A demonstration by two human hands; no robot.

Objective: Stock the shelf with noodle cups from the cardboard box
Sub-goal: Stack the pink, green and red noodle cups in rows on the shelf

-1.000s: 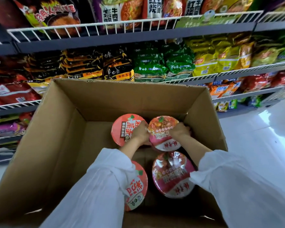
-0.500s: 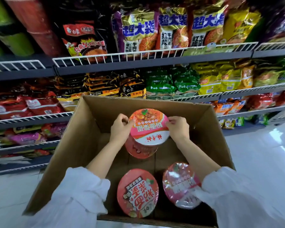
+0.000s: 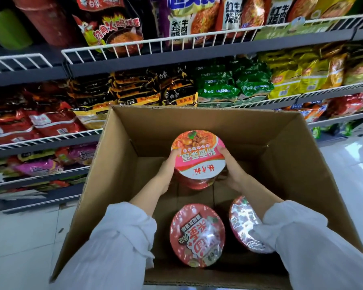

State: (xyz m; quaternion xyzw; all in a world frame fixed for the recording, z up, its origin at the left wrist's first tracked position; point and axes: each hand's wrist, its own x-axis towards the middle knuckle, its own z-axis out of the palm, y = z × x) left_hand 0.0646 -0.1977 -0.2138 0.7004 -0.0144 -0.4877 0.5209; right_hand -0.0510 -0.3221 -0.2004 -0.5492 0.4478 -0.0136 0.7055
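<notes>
You're standing in a shop aisle. Wire-fronted shelves (image 3: 197, 36) hold rows of packaged noodle bags (image 3: 216, 88) above a pale tiled floor (image 3: 23, 237).

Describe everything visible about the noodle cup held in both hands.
The held noodle cup is round, with a glossy film-wrapped lid showing a food photo, a pink band with white characters and a white band with red script. Its red side wall shows below the lid. It is upright, raised inside the cardboard box. The left hand and right hand grip its opposite sides. Whether another cup sits directly under it is unclear.
</notes>
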